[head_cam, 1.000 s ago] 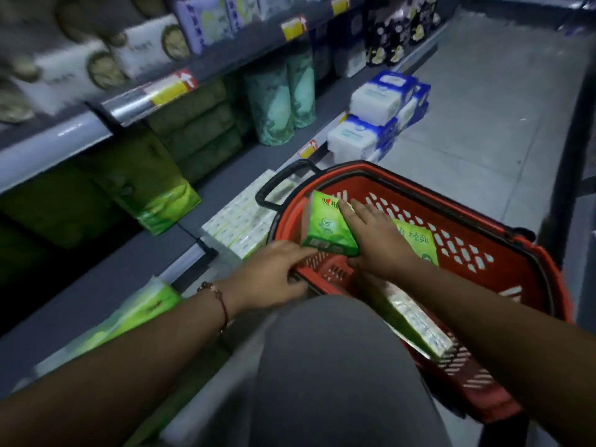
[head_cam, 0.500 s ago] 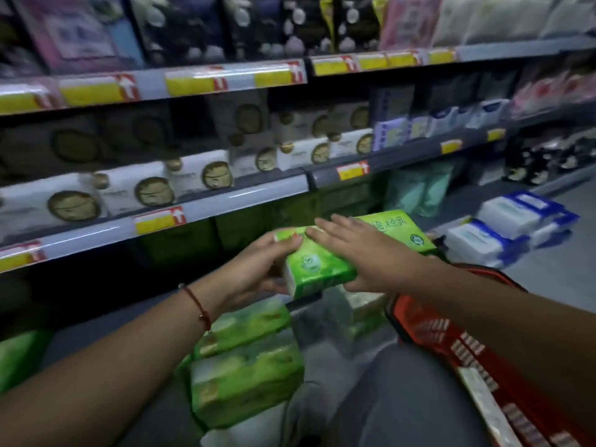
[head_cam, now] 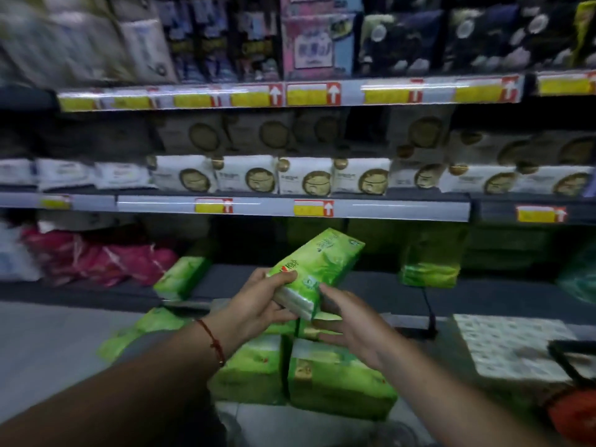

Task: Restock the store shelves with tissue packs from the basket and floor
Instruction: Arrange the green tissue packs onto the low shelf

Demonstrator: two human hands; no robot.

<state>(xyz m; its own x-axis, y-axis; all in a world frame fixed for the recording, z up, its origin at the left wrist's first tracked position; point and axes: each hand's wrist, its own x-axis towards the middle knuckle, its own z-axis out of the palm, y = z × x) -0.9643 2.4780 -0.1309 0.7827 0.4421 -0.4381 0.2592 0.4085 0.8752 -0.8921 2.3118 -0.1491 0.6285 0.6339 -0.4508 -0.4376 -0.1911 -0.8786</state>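
Note:
A green tissue pack [head_cam: 317, 266] is held up in front of the bottom shelf [head_cam: 380, 293], tilted with its far end raised toward the right. My left hand [head_cam: 258, 301] grips its near end, thumb on top. My right hand [head_cam: 350, 321] is just below and right of the pack, fingers relaxed, touching its near corner at most. More green tissue packs [head_cam: 338, 379] are stacked on the floor under my hands. One green pack [head_cam: 182, 277] stands on the bottom shelf at left, another [head_cam: 430, 274] at right. The red basket [head_cam: 572, 414] shows only at the lower right corner.
Above the bottom shelf runs a shelf of white packs with gold round marks [head_cam: 303, 180], with yellow price tags on its rail. Red and pink packs [head_cam: 96, 256] fill the bottom shelf at left. A white patterned pack [head_cam: 512, 343] lies on the floor at right.
The view swung from the basket to the shelves. The green pack came out of the basket and up toward the bottom shelf. My right hand slipped off its top to below it.

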